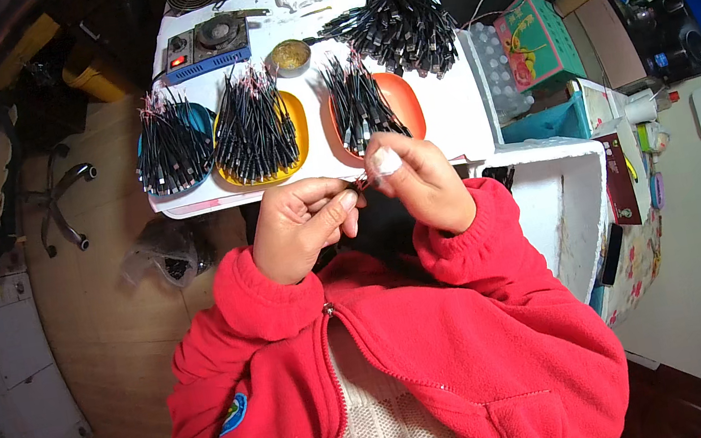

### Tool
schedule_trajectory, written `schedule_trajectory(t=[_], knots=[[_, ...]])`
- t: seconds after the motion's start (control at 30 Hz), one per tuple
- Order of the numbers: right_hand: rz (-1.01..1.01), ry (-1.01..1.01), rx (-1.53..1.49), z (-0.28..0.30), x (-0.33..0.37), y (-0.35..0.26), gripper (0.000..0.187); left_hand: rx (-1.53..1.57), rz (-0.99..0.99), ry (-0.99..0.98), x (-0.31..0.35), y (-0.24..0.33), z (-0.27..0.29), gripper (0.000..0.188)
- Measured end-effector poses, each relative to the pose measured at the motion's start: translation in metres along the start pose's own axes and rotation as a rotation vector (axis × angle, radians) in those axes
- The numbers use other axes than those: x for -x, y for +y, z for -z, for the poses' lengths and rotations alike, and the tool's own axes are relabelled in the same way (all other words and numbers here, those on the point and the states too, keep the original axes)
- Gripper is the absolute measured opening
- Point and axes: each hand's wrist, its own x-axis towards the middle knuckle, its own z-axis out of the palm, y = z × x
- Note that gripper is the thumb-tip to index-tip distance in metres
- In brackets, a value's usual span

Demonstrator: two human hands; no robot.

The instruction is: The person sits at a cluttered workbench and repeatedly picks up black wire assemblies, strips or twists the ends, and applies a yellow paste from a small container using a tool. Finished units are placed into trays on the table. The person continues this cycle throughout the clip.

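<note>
In front of the white table's near edge, my two hands meet over a short black cable end with thin red wires (360, 181). My left hand (302, 226) is closed, its thumb and forefinger pinching the cable; most of the cable is hidden by the fingers. The fingers of my right hand (425, 182) pinch the wire tips, and a white wrap covers its thumb. Just beyond stand three trays heaped with black cables: a blue tray (205, 118) at left, a yellow tray (295, 117) in the middle, and an orange tray (406, 102) at right, nearest my right hand.
A small metal bowl (290, 57) sits behind the trays, beside a blue heating unit (207, 48) with a lit red switch. A large cable pile (399, 26) covers the far right. To my right are a white foam box (546, 190) and a green carton (537, 43).
</note>
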Motion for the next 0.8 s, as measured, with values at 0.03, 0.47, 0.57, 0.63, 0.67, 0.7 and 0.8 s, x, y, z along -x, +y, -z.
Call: schedule_trajectory(t=[0.03, 0.47, 0.57, 0.63, 0.67, 0.7, 0.8], knots=[[0.054, -0.029, 0.193, -0.004, 0.003, -0.002, 0.029, 0.007, 0.016, 0.000, 0.000, -0.001, -0.001, 0.015], [0.011, 0.072, 0.262, 0.025, 0.028, -0.008, 0.018, 0.033, 0.175, -0.096, 0.005, 0.001, 0.011, 0.018], [0.348, -0.051, 0.596, 0.025, 0.029, -0.012, 0.036, 0.038, 0.190, -0.131, 0.001, 0.001, 0.010, 0.017], [0.460, -0.063, 0.640, 0.025, 0.026, -0.014, 0.040, 0.044, 0.199, -0.150, -0.001, 0.001, 0.009, 0.017], [0.494, -0.041, 0.645, 0.023, 0.025, -0.015, 0.038, 0.041, 0.205, -0.160, -0.002, 0.002, 0.008, 0.017], [0.539, -0.048, 0.641, 0.021, 0.023, -0.015, 0.037, 0.039, 0.216, -0.158, -0.003, 0.003, 0.008, 0.017], [0.614, -0.018, 0.628, 0.016, 0.018, -0.015, 0.029, 0.047, 0.214, -0.177, -0.004, 0.005, 0.007, 0.016]])
